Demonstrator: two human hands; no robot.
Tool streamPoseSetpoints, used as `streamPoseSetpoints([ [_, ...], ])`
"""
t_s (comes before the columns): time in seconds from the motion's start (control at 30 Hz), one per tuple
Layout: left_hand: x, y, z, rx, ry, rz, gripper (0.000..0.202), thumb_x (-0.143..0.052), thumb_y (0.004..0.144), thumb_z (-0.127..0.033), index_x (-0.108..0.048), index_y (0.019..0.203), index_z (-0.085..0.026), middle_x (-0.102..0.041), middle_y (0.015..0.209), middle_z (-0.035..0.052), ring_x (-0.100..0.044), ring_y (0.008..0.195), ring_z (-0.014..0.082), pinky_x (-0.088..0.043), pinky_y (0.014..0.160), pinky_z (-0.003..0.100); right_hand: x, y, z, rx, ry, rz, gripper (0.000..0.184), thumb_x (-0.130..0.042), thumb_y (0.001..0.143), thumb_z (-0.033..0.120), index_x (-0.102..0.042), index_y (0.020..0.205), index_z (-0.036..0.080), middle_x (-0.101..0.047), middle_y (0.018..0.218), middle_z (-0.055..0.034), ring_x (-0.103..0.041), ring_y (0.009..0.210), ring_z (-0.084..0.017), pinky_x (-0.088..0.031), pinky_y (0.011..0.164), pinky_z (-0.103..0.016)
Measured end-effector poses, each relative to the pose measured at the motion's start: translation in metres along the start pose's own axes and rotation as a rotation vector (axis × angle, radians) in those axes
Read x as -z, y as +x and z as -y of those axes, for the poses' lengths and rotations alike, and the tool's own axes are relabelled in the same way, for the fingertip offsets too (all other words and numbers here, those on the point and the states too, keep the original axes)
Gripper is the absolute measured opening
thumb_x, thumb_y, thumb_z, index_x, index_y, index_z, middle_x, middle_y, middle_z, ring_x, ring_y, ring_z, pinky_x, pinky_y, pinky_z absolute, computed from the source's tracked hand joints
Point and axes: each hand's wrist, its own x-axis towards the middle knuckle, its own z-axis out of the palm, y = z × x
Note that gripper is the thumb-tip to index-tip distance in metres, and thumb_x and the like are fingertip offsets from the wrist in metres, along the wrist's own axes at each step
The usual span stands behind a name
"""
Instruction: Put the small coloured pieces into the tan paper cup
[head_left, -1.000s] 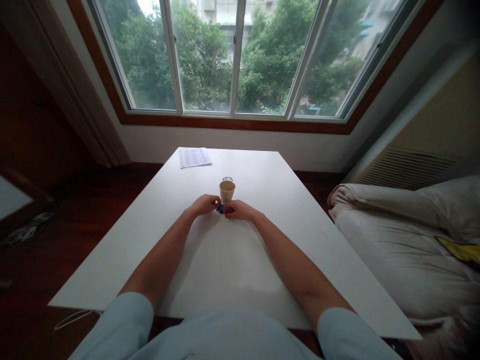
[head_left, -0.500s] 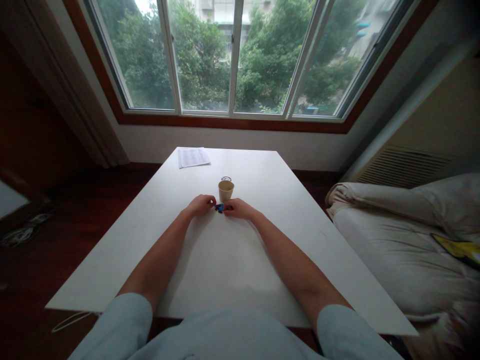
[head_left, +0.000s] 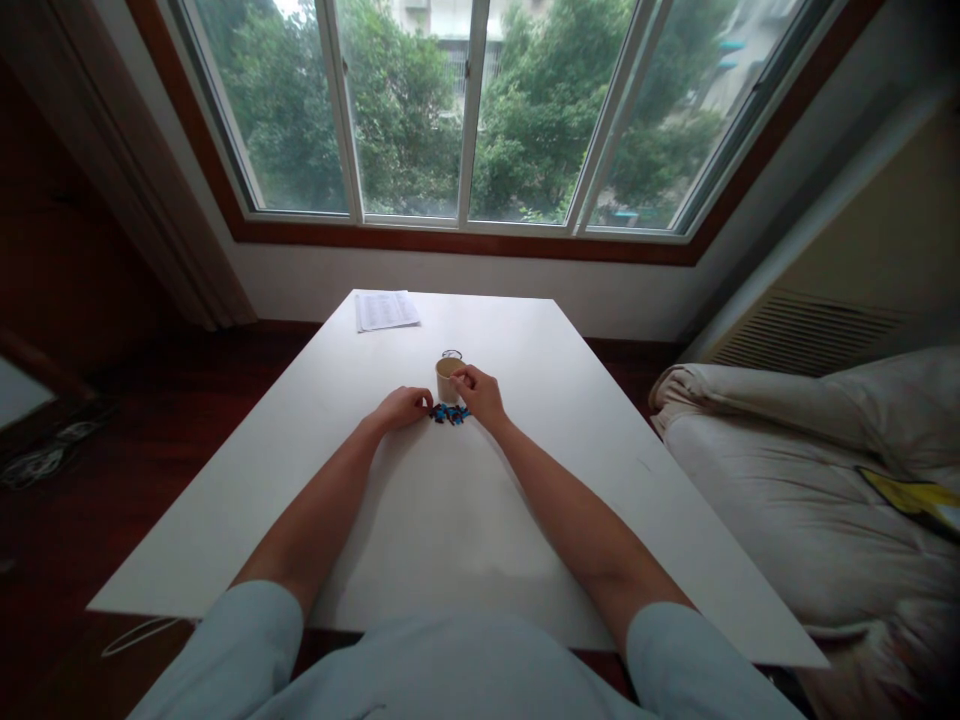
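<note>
A tan paper cup (head_left: 445,384) stands upright on the white table (head_left: 450,520). Just in front of it lies a small pile of blue and dark pieces (head_left: 450,414), too small to name. At the pile's left edge rests my left hand (head_left: 406,406), its fingers curled and closed; whether they hold anything is hidden. My right hand (head_left: 478,392) is raised at the cup's right side, near the rim, with thumb and fingers pinched together. What the pinch holds, if anything, cannot be made out.
Behind the cup lies a thin dark ring-shaped thing (head_left: 451,354). Printed paper sheets (head_left: 388,310) sit at the table's far left corner. A window (head_left: 465,120) is beyond the table, and a couch with a pale cover (head_left: 787,480) stands at the right.
My right hand has lifted from the small pieces up to the cup's rim, uncovering more of the pile. My left hand has stayed nearly in place.
</note>
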Motion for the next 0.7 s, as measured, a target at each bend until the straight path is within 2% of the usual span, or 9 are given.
streamPoseSetpoints([
  [0.13,-0.004,0.000,0.003,0.008,-0.005,-0.014,0.019,-0.058,0.076,-0.024,-0.073,0.086,-0.023,-0.064,0.069,0.0004,-0.052,0.061,0.0128,-0.035,0.058,0.023,0.000,0.004,0.003,-0.042,0.011,-0.095,0.038,-0.052,0.086,0.051,-0.068,0.096,0.018,-0.047,0.063,0.0007,-0.042,0.062,-0.014,-0.035,0.061,-0.025],
  [0.37,-0.006,0.001,0.004,0.020,-0.038,-0.039,0.019,-0.057,0.076,-0.025,-0.073,0.086,-0.022,-0.064,0.070,0.0014,-0.052,0.063,0.0130,-0.035,0.058,0.023,0.001,0.010,-0.006,-0.096,0.007,-0.122,0.040,-0.053,0.085,0.048,-0.071,0.097,0.015,-0.047,0.060,0.0006,-0.041,0.060,-0.014,-0.033,0.060,-0.026],
  [0.5,-0.006,0.000,0.006,0.000,-0.077,-0.047,0.019,-0.056,0.077,-0.024,-0.071,0.087,-0.020,-0.063,0.071,0.0000,-0.051,0.063,0.0123,-0.035,0.060,0.023,0.002,0.013,-0.012,-0.080,0.045,-0.158,0.041,-0.055,0.084,0.049,-0.070,0.104,0.016,-0.042,0.057,0.0040,-0.038,0.057,-0.012,-0.032,0.058,-0.024],
  [0.6,-0.006,0.000,0.008,0.007,-0.101,-0.101,0.017,-0.054,0.081,-0.026,-0.069,0.087,-0.020,-0.060,0.068,-0.0012,-0.048,0.061,0.0115,-0.033,0.059,0.023,0.008,0.013,-0.019,-0.064,0.082,-0.237,0.040,-0.052,0.086,0.049,-0.069,0.105,0.017,-0.036,0.056,0.0056,-0.035,0.054,-0.011,-0.031,0.056,-0.023],
  [0.7,-0.007,0.000,0.006,0.055,-0.125,-0.195,0.017,-0.054,0.084,-0.030,-0.066,0.089,-0.020,-0.057,0.065,-0.0026,-0.044,0.059,0.0109,-0.030,0.057,0.023,0.015,0.013,-0.035,-0.108,0.076,-0.303,0.040,-0.049,0.087,0.048,-0.069,0.102,0.016,-0.037,0.056,0.0054,-0.035,0.054,-0.011,-0.031,0.054,-0.024],
])
